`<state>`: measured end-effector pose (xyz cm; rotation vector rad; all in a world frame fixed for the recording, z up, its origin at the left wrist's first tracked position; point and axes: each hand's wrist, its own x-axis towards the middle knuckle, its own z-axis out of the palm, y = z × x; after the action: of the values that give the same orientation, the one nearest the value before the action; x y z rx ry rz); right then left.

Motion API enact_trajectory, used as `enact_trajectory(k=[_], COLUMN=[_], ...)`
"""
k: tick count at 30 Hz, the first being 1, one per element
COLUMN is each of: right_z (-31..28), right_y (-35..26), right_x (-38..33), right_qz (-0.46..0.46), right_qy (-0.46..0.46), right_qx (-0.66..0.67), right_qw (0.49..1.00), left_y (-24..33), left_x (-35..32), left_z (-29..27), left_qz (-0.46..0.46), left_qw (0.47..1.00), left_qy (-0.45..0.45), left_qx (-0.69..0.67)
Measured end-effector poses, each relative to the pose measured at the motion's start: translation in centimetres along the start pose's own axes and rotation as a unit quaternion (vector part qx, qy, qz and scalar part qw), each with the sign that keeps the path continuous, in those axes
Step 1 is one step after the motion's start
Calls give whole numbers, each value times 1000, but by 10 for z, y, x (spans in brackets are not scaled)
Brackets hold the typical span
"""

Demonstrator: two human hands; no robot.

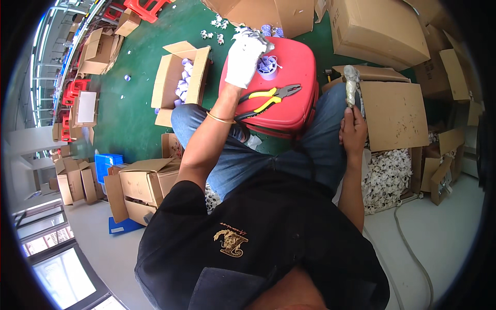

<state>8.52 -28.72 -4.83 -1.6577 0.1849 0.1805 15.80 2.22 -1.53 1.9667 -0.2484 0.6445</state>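
My left hand (pixel 243 61), in a white glove, is over the far left part of a red stool (pixel 289 62). Its fingers are curled together, and what is between them is hard to make out. Right beside it lies a purple round plastic part (pixel 267 67) with thin prongs. Nearer to me, pliers (pixel 271 98) with yellow and black handles rest on the stool, jaws toward the right. My bare right hand (pixel 353 128) is above my right thigh, closed around a short tool (pixel 351 85) wrapped in clear film, its rounded grey end pointing away.
An open carton (pixel 181 80) of purple parts stands left of the stool. White pieces (pixel 219 23) lie on the green floor (pixel 139 98) beyond. Big cartons (pixel 377 31) crowd the far right, and a heap of white and black pieces (pixel 387 178) is by my right arm.
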Motion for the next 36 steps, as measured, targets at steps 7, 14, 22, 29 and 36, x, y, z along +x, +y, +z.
enact_trajectory(k=[7, 14, 22, 29, 36], right_z=[1, 1, 3, 4, 2], right_y=[-1, 1, -1, 2, 5], right_x=[0, 0, 0, 0, 2], right_qz=[-1, -2, -1, 10, 2], right_qy=[-4, -4, 1, 0, 0], right_qx=[-3, -13, -23, -29, -37], right_qw=[1000, 1000, 1000, 1000, 999], left_y=[-13, -15, -2, -12, -15], left_x=[-5, -9, -5, -9, -11], left_z=[-1, -1, 5, 0, 1], left_qz=[-36, -37, -30, -5, -24], left_qw=[989, 983, 983, 990, 985], left_qy=[-49, -67, -29, -82, -85], left_qx=[-136, -167, -177, -119, -151])
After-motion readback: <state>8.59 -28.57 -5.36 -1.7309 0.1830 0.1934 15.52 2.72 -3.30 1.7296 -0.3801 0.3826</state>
